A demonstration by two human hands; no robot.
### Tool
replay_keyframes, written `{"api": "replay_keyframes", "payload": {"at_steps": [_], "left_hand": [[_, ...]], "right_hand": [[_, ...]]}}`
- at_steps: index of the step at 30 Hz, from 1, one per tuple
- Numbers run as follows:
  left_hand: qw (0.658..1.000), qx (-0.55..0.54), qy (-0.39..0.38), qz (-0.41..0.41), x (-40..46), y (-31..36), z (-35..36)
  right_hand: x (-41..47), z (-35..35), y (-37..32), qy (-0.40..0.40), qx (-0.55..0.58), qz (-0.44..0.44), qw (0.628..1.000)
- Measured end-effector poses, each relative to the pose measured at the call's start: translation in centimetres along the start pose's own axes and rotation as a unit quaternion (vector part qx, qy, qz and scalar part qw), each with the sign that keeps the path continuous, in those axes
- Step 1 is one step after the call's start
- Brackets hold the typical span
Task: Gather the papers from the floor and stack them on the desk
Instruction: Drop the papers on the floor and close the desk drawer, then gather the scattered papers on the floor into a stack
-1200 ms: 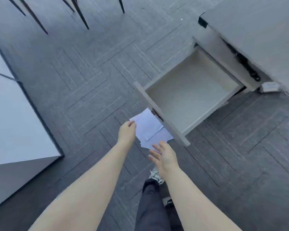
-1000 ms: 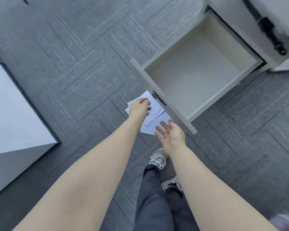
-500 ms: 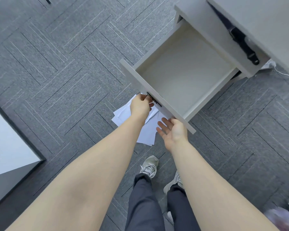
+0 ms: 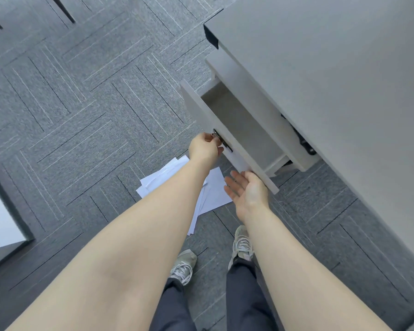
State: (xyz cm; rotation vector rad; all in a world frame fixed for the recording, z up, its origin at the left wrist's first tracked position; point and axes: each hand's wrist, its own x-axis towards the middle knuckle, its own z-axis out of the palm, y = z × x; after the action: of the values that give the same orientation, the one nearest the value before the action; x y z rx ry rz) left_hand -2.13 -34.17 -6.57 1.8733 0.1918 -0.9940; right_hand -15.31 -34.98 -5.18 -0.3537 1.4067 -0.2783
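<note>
Several white papers (image 4: 215, 192) lie fanned out on the grey carpet, partly hidden under my left forearm. My left hand (image 4: 204, 148) is closed on the metal handle (image 4: 221, 140) of the grey drawer (image 4: 227, 137), which stands partly out of the cabinet. My right hand (image 4: 246, 191) is flat with fingers spread, palm against the lower front corner of the drawer, just above the papers. The grey desk top (image 4: 332, 75) fills the upper right.
My two shoes (image 4: 243, 244) stand on the carpet just below the papers. A white panel edge (image 4: 0, 223) sits at the far left. Dark chair legs (image 4: 62, 8) show at the top left.
My left hand left the papers and took the drawer handle. The drawer has slid most of the way back into the cabinet, and my right hand followed its front corner.
</note>
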Motion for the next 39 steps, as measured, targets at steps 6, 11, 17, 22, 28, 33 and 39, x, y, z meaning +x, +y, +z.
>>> {"api": "replay_keyframes", "payload": {"at_steps": [6, 11, 17, 22, 28, 33, 39], "left_hand": [[0.999, -0.052, -0.005, 0.004, 1.1, 1.5, 4.1], [0.997, -0.076, -0.003, -0.004, 1.7, 2.3, 6.1], [0.999, -0.038, 0.010, 0.030, 1.8, 2.5, 7.0], [0.938, 0.281, 0.033, 0.203, 2.2, 1.7, 5.9], [0.767, 0.542, 0.049, 0.340, 3.5, 1.6, 4.5], [0.885, 0.364, -0.007, 0.290, 4.2, 0.6, 4.5], [0.965, 0.223, -0.043, 0.129, 5.4, -7.2, -0.5]], "right_hand": [[2.0, -1.5, -3.8, -0.003, -0.025, -0.007, 1.000], [2.6, -2.0, -5.7, -0.009, -0.044, -0.028, 0.999], [2.9, -2.2, -6.3, -0.004, -0.079, -0.054, 0.995], [3.0, -2.3, -6.3, -0.004, -0.098, -0.070, 0.993], [3.0, -2.4, -5.5, -0.013, -0.134, -0.101, 0.986], [2.9, -1.9, -4.7, -0.015, -0.140, -0.134, 0.981], [5.8, -0.2, 0.3, -0.063, -0.267, -0.118, 0.954]]}}
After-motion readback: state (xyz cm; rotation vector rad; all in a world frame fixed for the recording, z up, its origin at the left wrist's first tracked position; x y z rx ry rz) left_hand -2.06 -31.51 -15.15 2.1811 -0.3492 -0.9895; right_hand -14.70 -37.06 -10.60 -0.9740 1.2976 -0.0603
